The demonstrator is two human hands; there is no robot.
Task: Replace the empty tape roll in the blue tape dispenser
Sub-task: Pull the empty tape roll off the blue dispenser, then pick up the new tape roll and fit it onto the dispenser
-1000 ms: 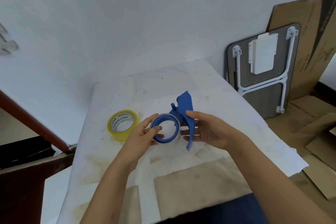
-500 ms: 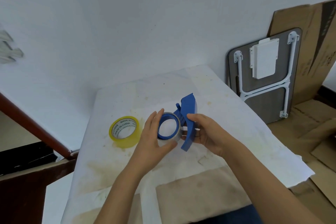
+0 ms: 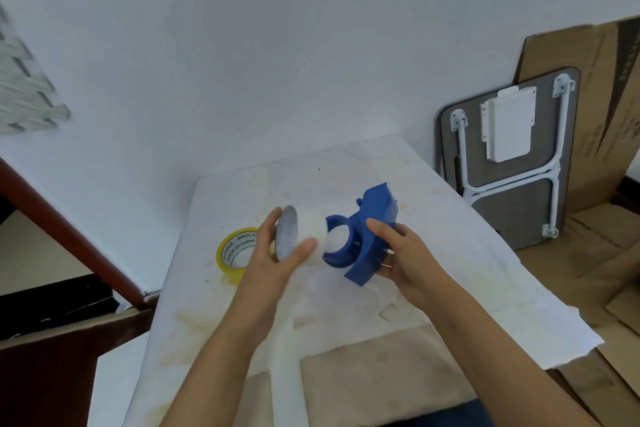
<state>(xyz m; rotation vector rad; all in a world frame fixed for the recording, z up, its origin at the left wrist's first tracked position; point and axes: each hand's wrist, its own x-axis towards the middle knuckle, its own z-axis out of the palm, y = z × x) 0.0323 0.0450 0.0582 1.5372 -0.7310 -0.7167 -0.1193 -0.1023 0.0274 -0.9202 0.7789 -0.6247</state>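
My right hand (image 3: 401,253) grips the blue tape dispenser (image 3: 369,239) above the table, its round blue hub facing left. My left hand (image 3: 277,253) holds the empty tape roll (image 3: 306,232), a whitish core, pinched between thumb and fingers just left of the hub and clear of it. A full yellow tape roll (image 3: 235,251) printed "MADE IN CHINA" lies flat on the table, partly hidden behind my left hand.
The table (image 3: 433,218) is covered in stained white paper and stands against a white wall. A folded grey table with white legs (image 3: 509,156) and cardboard sheets (image 3: 602,104) lean at the right. A dark red wooden rail (image 3: 69,229) runs along the left.
My left hand has pulled the empty roll off the dispenser's hub toward the left. The dispenser has tilted in my right hand, and both have risen a little.
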